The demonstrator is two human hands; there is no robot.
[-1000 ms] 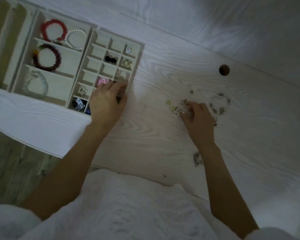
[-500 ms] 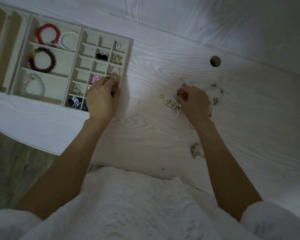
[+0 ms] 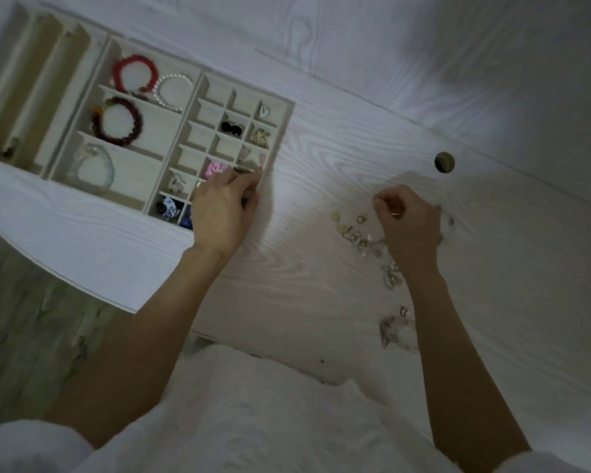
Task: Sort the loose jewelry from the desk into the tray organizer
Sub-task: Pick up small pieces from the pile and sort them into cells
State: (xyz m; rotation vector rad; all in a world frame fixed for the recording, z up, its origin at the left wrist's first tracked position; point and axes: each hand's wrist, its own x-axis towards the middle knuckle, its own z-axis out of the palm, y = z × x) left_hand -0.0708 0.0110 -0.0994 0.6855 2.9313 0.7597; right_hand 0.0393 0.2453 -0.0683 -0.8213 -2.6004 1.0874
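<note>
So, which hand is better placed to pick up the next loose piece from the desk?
Right. The right hand is directly over the loose jewelry, fingers curled. The left hand rests at the tray organizer, farther away.

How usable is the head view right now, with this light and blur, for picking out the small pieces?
Head view: dim and bluish, edges bent by the wide lens; the tray organizer and its red bracelet read clearly; the loose jewelry is small and soft; the right hand smears at its far edge, and the left hand shadows the desk beside it.

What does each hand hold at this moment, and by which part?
The right hand is curled, with something small and gold glinting between its fingers; what it is cannot be told. The left hand rests on the tray organizer's near corner; any hold is unclear.
</note>
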